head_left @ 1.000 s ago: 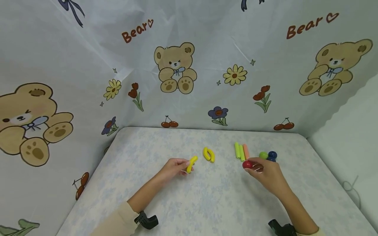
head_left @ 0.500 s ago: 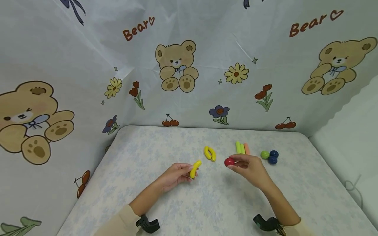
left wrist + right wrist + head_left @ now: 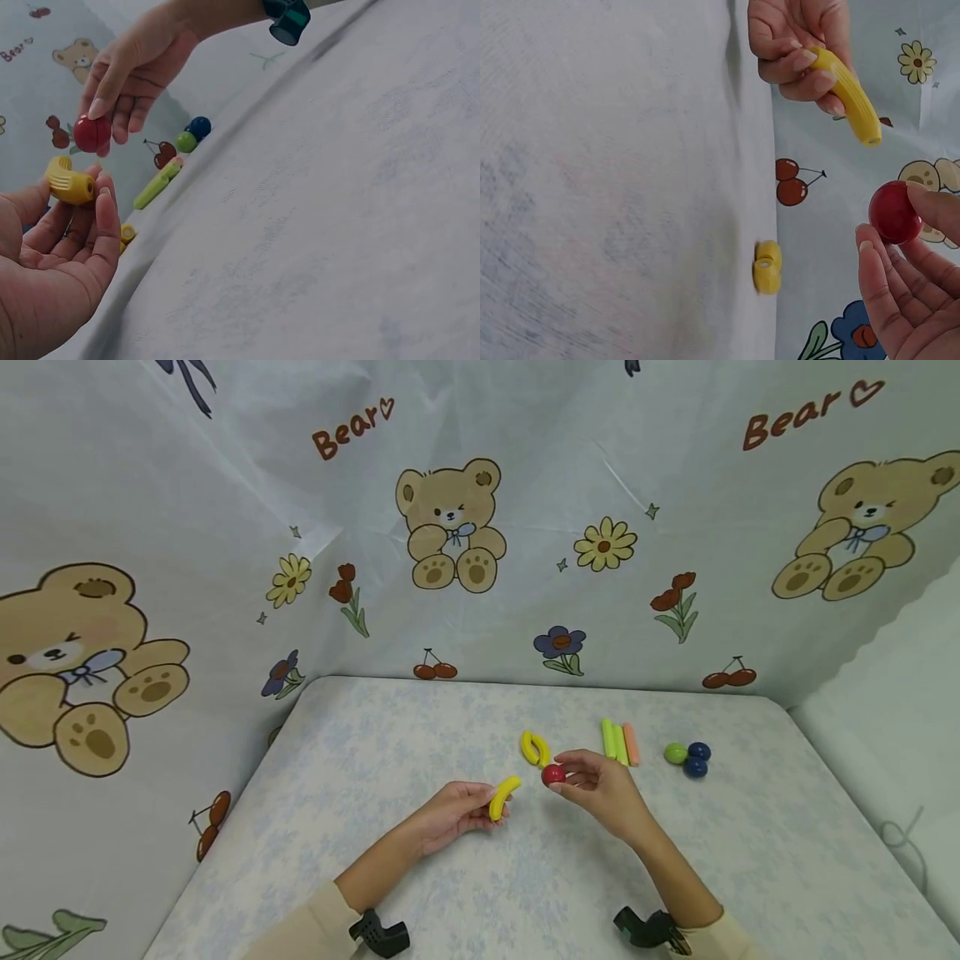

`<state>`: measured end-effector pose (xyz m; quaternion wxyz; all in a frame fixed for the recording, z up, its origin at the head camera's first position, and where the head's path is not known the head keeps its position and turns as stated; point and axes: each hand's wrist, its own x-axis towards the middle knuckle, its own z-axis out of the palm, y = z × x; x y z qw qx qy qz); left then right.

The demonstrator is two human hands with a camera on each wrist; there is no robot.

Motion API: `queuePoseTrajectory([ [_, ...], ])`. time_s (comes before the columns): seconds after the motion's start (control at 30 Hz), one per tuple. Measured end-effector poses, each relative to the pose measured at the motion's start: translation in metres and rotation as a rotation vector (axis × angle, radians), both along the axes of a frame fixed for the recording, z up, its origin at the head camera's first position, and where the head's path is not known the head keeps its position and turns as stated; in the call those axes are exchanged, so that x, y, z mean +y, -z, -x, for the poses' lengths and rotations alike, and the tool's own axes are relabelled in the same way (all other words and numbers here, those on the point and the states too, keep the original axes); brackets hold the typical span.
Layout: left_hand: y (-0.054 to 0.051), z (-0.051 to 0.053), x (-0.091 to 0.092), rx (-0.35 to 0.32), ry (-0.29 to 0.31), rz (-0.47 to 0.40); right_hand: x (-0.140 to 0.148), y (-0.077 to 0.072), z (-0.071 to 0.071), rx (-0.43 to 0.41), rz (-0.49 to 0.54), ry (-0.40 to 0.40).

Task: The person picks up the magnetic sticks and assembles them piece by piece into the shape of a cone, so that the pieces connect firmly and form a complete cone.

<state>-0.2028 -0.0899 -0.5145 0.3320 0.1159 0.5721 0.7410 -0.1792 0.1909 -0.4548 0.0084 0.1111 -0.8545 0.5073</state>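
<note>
In the head view my left hand (image 3: 452, 817) pinches a yellow curved tube piece (image 3: 504, 798) between thumb and fingers. The left wrist view shows grooves along this yellow piece (image 3: 71, 184) and a hole in its end. My right hand (image 3: 603, 795) holds a red ball (image 3: 553, 775) by its fingertips, just right of the yellow piece and apart from it. A thin line runs round the red ball (image 3: 91, 133). Both held things are above the table. In the right wrist view a gap shows between the yellow piece (image 3: 849, 97) and the red ball (image 3: 895, 212).
Two more yellow curved pieces (image 3: 528, 749) lie behind the hands on the table (image 3: 375, 735). Farther right are two light green sticks (image 3: 608, 737) beside an orange stick (image 3: 631, 744). Then come a green ball (image 3: 676, 753) and two blue balls (image 3: 695, 767). A bear-print cloth (image 3: 517, 443) hangs behind.
My right hand has carried the red ball leftward from beside the sticks to near the yellow piece. My left hand has moved slightly right and nearer, still holding that piece.
</note>
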Motion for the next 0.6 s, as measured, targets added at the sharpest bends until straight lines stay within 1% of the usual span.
queuePoseTrajectory([
  [0.17, 0.002, -0.003, 0.002, -0.045, 0.018, -0.028, -0.005, 0.008, -0.001, -0.011, 0.013, -0.029],
  [0.3, 0.003, -0.005, 0.003, -0.075, 0.033, -0.050, -0.007, 0.010, -0.002, -0.005, 0.021, -0.040],
  [0.4, 0.003, -0.006, 0.003, -0.074, 0.037, -0.061, -0.009, 0.010, -0.001, 0.018, 0.020, -0.047],
  [0.6, 0.005, -0.005, 0.005, -0.076, 0.052, -0.062, -0.011, 0.010, -0.002, 0.040, 0.008, -0.094],
])
